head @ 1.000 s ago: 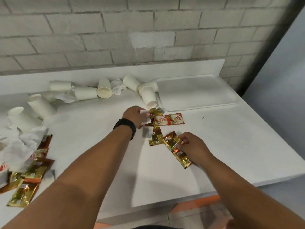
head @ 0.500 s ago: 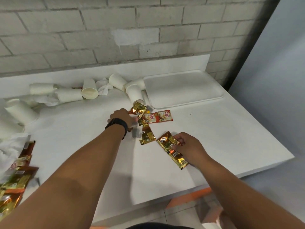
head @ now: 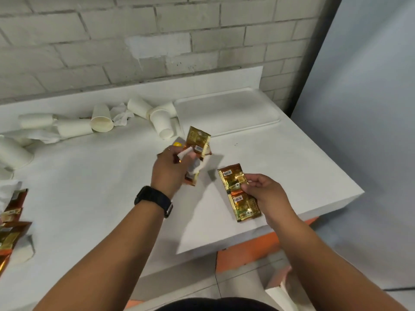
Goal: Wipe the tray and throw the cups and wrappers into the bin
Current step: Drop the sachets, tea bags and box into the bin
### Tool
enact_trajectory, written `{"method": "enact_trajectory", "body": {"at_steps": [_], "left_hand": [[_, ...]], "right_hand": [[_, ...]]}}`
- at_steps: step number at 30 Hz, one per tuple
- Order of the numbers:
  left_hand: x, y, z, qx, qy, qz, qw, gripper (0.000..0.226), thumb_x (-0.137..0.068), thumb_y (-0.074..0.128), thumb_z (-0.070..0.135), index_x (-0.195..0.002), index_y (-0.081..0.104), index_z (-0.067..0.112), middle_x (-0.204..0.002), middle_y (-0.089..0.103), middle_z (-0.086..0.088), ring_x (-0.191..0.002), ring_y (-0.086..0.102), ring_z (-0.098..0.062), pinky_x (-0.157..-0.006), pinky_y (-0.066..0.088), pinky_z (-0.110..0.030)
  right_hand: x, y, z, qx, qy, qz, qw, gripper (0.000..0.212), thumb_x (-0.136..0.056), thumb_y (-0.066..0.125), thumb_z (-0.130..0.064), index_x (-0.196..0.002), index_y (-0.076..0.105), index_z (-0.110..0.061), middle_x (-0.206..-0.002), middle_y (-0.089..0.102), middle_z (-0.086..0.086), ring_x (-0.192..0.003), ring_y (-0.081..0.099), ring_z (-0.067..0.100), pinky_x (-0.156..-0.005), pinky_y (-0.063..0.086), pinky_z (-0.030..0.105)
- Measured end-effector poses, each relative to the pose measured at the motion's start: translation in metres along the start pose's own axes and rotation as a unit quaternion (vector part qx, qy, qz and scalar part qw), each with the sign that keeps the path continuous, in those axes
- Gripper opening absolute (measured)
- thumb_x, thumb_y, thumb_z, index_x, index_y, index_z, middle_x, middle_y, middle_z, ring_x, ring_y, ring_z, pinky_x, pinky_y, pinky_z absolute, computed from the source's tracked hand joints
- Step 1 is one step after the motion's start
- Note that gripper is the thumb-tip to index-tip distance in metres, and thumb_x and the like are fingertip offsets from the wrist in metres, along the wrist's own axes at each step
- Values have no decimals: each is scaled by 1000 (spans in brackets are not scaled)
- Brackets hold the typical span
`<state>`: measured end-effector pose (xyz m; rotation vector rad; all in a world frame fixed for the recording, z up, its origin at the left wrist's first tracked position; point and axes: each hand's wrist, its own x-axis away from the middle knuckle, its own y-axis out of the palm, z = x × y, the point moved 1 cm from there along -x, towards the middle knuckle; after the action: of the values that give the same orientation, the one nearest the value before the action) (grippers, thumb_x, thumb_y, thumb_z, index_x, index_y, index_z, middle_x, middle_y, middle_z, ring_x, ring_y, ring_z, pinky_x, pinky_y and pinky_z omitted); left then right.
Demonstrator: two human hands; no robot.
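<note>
White counter [head: 112, 198], centre; tray [head: 226, 113] upper right, cups [head: 101, 118] strewn to its left. Left hand [head: 173, 173] and right hand [head: 267, 194], a second ago pressing wrappers on the counter, now each grip a lifted gold wrapper bundle [head: 239, 194]: ready for binning.

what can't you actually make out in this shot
- Head view: how many wrappers the left hand holds; its fingers cover the blurred gold foil bunch.
- The print on the gold foil wrappers in the right hand: too small to read.
- The gold and brown wrapper pile: cut off by the left edge.
- The bin: not in view.
</note>
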<state>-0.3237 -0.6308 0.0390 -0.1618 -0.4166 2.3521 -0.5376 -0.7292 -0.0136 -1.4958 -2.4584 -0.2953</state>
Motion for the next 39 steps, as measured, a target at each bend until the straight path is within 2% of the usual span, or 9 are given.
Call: {"method": "enact_trajectory", "body": {"at_steps": [3, 8, 13, 18, 22, 25, 29, 33, 39], "left_hand": [[36, 37, 7, -18, 14, -61, 998, 23, -84, 65, 43, -90, 63, 22, -81, 72, -2, -73, 68, -21, -65, 57, -38], [91, 110, 18, -56, 29, -182, 981, 14, -87, 64, 40, -89, 60, 26, -82, 70, 6, -71, 66, -9, -55, 46, -15], [134, 185, 7, -36, -27, -296, 954, 12, -85, 67, 37, -92, 63, 27, -88, 73, 4, -79, 70, -14, -72, 59, -39], [172, 239, -10, -116, -27, -350, 929, 11, -87, 64, 36, -82, 57, 29, -81, 67, 8, -73, 63, -7, -63, 50, -23], [192, 261, -27, -157, -67, -366, 915, 11, -88, 64, 33, -93, 60, 24, -88, 67, 2, -79, 62, -13, -58, 45, -21], [206, 284, -38, -183, -91, -375, 904, 12, -89, 63, 33, -94, 60, 22, -84, 65, 3, -69, 57, -8, -48, 40, -13], [214, 316, -46, -197, -121, -378, 897, 10, -90, 62, 35, -90, 58, 26, -80, 62, 7, -72, 56, -10, -52, 38, -20], [225, 357, -46, -178, -166, -421, 874, 23, -90, 62, 33, -110, 58, 21, -102, 65, 1, -89, 61, -16, -76, 54, -32], [230, 376, -39, -234, -187, -429, 852, 57, -93, 56, 40, -141, 39, 14, -141, 49, -4, -127, 48, -24, -101, 38, -32]], "right_hand": [[15, -36, 1, -55, -7, 16, 998, 27, -86, 65, -3, -113, 65, -9, -100, 73, 12, -88, 71, 28, -72, 59, 40], [43, -112, 26, -134, 20, 107, 985, 28, -85, 65, -4, -113, 64, -7, -105, 72, 17, -92, 70, 34, -80, 57, 46], [83, -194, 72, -165, 111, 245, 949, 17, -88, 64, -11, -105, 64, -14, -96, 73, 15, -86, 71, 37, -80, 56, 55], [117, -273, 136, -120, 189, 339, 914, 9, -88, 60, -1, -93, 63, -8, -91, 68, 17, -71, 66, 28, -51, 54, 30], [122, -302, 169, -107, 231, 303, 918, 14, -88, 60, 1, -100, 62, -7, -92, 66, 18, -79, 63, 32, -79, 52, 45], [129, -322, 186, -85, 270, 293, 913, 14, -92, 60, -11, -106, 55, -14, -81, 57, 8, -74, 54, 24, -72, 46, 38], [144, -333, 203, -45, 290, 258, 921, 28, -92, 62, -20, -118, 56, -11, -102, 65, 15, -92, 62, 30, -85, 50, 43], [160, -346, 210, -25, 295, 229, 927, 27, -92, 61, -19, -118, 59, -12, -108, 66, 14, -97, 64, 31, -87, 50, 43], [169, -366, 207, -14, 282, 227, 932, 28, -91, 61, -20, -119, 60, -14, -111, 66, 12, -99, 65, 30, -71, 47, 31]]}}
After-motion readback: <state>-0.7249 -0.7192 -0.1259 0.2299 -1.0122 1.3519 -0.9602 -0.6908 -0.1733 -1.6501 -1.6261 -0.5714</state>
